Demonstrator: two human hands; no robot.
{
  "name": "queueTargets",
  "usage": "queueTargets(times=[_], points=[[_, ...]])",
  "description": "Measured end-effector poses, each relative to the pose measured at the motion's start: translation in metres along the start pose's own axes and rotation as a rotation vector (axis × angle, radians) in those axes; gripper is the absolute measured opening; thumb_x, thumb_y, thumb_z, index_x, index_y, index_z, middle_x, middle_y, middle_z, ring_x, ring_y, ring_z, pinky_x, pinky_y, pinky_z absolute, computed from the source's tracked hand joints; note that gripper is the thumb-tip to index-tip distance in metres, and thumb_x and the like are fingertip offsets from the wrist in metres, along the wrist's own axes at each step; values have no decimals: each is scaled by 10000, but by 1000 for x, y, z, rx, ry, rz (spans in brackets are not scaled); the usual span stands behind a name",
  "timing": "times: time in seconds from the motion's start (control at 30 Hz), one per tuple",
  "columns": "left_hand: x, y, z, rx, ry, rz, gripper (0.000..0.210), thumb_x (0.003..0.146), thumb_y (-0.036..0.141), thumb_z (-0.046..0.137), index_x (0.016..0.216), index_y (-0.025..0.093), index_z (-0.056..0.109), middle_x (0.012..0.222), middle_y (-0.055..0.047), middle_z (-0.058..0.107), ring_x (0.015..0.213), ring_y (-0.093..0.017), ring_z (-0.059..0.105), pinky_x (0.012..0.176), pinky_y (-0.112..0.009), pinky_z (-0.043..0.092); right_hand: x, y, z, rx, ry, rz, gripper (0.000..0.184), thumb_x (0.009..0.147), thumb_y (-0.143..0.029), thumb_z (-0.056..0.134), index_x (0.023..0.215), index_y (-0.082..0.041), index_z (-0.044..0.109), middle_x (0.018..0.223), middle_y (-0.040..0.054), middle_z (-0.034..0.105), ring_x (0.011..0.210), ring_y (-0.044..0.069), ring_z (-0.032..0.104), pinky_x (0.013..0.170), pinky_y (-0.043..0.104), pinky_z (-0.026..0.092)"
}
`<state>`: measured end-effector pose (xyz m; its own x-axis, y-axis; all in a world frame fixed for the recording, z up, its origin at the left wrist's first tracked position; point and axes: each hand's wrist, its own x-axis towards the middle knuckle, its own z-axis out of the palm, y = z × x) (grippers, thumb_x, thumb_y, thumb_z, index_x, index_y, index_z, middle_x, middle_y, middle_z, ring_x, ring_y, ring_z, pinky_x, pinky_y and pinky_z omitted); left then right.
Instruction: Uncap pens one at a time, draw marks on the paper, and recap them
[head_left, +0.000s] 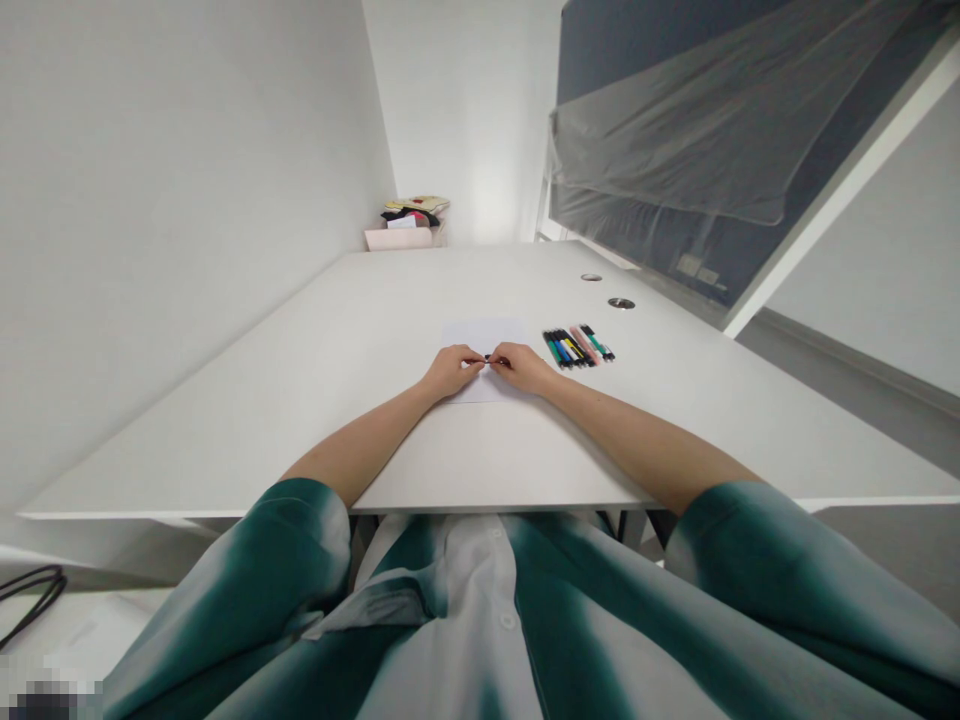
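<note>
Over a white sheet of paper (484, 332), my left hand (454, 370) and my right hand (521, 366) meet with their fingertips closed. Between them they pinch a small dark piece that looks like a pen (487, 358); most of it is hidden by the fingers. Both hands rest low, close to the paper. Just right of my right hand lies a row of several pens (568, 348) in black, green, blue, yellow and white. Beside that row are a pink piece (586, 344) and more dark and green pens (598, 342).
The white table (360, 330) reaches far ahead, with two round metal-rimmed fittings (621, 303) at the right. A pale pink box (399, 238) with piled items stands at the far end. A wall borders the left; a plastic-draped dark panel (660, 150) stands at the right.
</note>
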<state>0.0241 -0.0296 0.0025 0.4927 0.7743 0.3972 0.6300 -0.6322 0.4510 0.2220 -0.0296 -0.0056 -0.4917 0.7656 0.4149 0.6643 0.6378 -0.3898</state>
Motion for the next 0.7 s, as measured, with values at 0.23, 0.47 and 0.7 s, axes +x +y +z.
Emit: queueTargets(times=[0.23, 0.47, 0.7], points=[[2, -7, -6, 14, 18, -11, 233, 843, 264, 574, 937, 175, 767, 947, -69, 739, 902, -201, 657, 908, -335, 486, -2, -1, -6, 45, 38, 3, 264, 864, -220, 544, 1066, -124, 684, 917, 82, 689, 799, 176, 600, 762, 271, 446], [2, -26, -18, 19, -3, -77, 257, 828, 280, 559, 930, 166, 765, 959, -75, 739, 910, -206, 655, 909, -341, 490, -2, 15, -14, -128, 141, 162, 280, 878, -151, 480, 1026, -128, 716, 991, 113, 697, 932, 224, 598, 886, 322, 440], [3, -40, -23, 8, -41, -127, 243, 794, 283, 581, 910, 182, 770, 957, -63, 751, 907, -206, 658, 911, -341, 493, -1, 19, -9, -339, -59, 182, 295, 926, -234, 517, 1095, -149, 744, 1083, 126, 688, 1006, 258, 578, 924, 333, 408]])
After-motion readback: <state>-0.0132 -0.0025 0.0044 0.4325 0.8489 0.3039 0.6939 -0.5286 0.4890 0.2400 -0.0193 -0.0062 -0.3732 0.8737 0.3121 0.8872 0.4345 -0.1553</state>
